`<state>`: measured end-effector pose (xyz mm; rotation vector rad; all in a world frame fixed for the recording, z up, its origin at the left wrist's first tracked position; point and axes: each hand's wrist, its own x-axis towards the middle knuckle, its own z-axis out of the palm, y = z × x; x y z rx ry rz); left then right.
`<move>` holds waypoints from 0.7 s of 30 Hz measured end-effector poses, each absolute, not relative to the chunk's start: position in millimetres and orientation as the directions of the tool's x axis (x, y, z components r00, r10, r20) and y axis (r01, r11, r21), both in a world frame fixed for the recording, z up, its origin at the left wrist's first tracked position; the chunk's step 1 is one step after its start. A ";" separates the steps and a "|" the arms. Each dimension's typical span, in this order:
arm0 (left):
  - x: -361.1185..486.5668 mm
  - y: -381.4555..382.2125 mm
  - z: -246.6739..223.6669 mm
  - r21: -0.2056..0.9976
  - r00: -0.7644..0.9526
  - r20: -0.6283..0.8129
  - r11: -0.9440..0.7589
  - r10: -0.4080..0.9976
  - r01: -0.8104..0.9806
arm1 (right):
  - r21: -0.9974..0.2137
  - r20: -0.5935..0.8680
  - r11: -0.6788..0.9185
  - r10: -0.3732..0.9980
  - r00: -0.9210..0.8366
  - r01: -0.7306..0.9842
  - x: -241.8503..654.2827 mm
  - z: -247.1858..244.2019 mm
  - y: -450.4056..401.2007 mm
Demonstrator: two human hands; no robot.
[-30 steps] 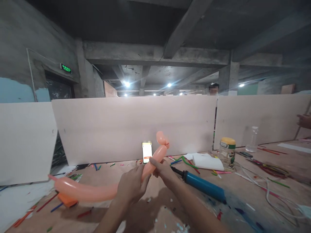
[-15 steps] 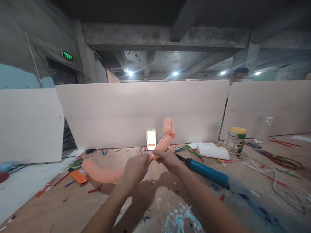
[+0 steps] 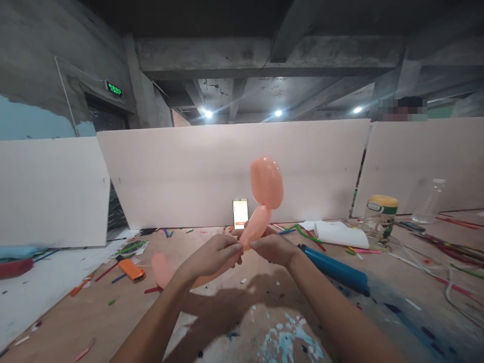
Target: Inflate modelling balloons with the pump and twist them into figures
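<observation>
Both my hands grip a long peach-coloured modelling balloon (image 3: 258, 224) above the middle of the table. My left hand (image 3: 217, 254) is closed around it, just left of a narrow spot. From the other side my right hand (image 3: 275, 246) closes on the segment above that spot, its fingers partly behind the balloon. At the top stand rounded, twisted bubbles, with one straight segment below them. The untwisted tail passes under my left wrist and shows again to the left of my forearm. A phone (image 3: 240, 214) with a lit screen leans against the board behind my hands.
A blue balloon pump (image 3: 335, 267) lies right of my right hand. Farther right are a white roll (image 3: 341, 235), a yellow-lidded jar (image 3: 380, 219) and a clear bottle (image 3: 429, 201). An orange cutter-like tool (image 3: 131, 268) and several uninflated balloons lie left. White boards (image 3: 181, 176) stand behind; a person's head shows beyond.
The balloon's twisted top has turned and now shows its broad side, higher and nearer. My right hand has shifted slightly, and the tail has swung in behind my left forearm.
</observation>
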<state>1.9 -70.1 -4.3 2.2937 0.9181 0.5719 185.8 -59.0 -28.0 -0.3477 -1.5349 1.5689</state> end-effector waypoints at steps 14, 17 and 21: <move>9.5 -69.2 -15.5 0.359 0.388 0.338 -0.499 0.857 0.788 | -0.874 0.222 0.112 0.957 -0.184 -0.473 190.8 -39.9 -41.8; 12.7 -67.1 -20.1 0.205 0.288 0.444 -0.409 0.849 0.889 | -0.878 0.183 0.121 0.979 -0.090 -0.464 185.3 -45.7 -34.8; 16.4 -66.8 -26.6 0.055 0.305 0.596 -0.417 0.743 0.907 | -0.886 0.120 0.103 0.993 -0.009 -0.453 175.1 -52.4 -30.1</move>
